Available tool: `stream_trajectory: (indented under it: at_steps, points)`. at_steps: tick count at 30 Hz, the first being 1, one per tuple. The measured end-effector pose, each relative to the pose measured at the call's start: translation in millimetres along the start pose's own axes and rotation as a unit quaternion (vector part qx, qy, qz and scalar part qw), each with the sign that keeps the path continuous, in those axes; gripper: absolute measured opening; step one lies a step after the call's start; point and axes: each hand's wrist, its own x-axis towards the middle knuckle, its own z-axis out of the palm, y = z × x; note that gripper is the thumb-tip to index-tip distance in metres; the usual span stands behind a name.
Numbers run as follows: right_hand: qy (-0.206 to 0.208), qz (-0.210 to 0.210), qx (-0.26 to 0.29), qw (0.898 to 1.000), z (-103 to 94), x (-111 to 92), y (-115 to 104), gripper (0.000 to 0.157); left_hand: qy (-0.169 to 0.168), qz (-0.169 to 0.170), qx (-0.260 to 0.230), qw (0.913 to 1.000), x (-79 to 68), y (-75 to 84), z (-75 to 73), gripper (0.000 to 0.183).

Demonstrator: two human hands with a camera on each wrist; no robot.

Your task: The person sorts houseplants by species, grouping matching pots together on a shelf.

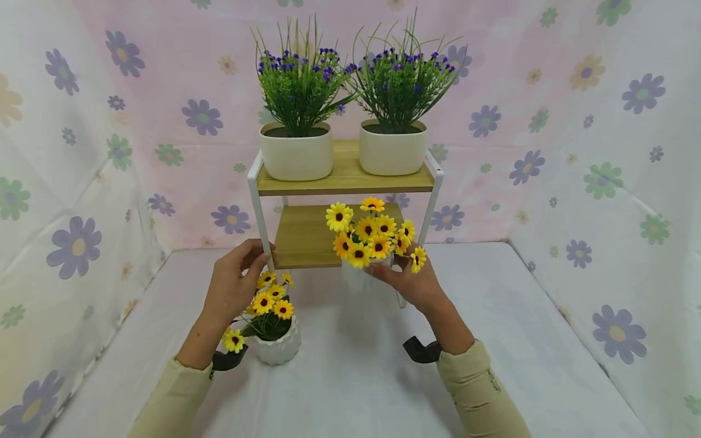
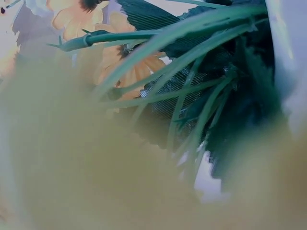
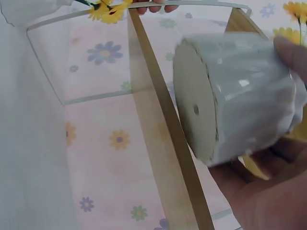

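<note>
By the fingers (image 3: 291, 53) of the right hand (image 1: 418, 283), a white pot (image 3: 244, 96) of yellow flowers (image 1: 372, 234) is gripped round its side and held up in front of the lower shelf (image 1: 303, 234); its pale underside, with a small hole, is exposed. By the bent fingers of the left hand (image 1: 232, 277), the left post (image 1: 260, 213) of the stand is held at the front edge of that shelf. Just below the left hand, a second white pot (image 1: 278, 350) is stood on the bench (image 1: 350, 389), its yellow blooms (image 1: 264, 302) spread near the thumb; whether they are touched cannot be told. On the upper shelf (image 1: 345, 167), two cream planters (image 1: 297, 158) of purple flowers (image 1: 405, 67) are set side by side, slightly apart. The surrounding cloth (image 1: 547, 201) is printed with flowers.
</note>
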Motion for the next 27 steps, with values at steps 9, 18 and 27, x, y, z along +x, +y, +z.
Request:
stream_trajectory:
  at_steps: [9,18,27]
  points:
    - [0.086,-0.049,-0.032,0.995,11.1,5.9,4.8,0.059,0.001,-0.004,0.000,1.0000,-1.2,-2.1,0.1,0.019]
    - [0.135,-0.048,-0.052,0.988,24.8,2.4,-22.3,0.065,-0.001,-0.005,0.002,1.0000,-0.3,-1.2,0.1,0.019]
    - [0.170,-0.121,-0.077,0.975,28.7,7.3,-8.1,0.059,0.000,0.004,0.000,1.0000,0.7,-0.6,-0.5,0.019]
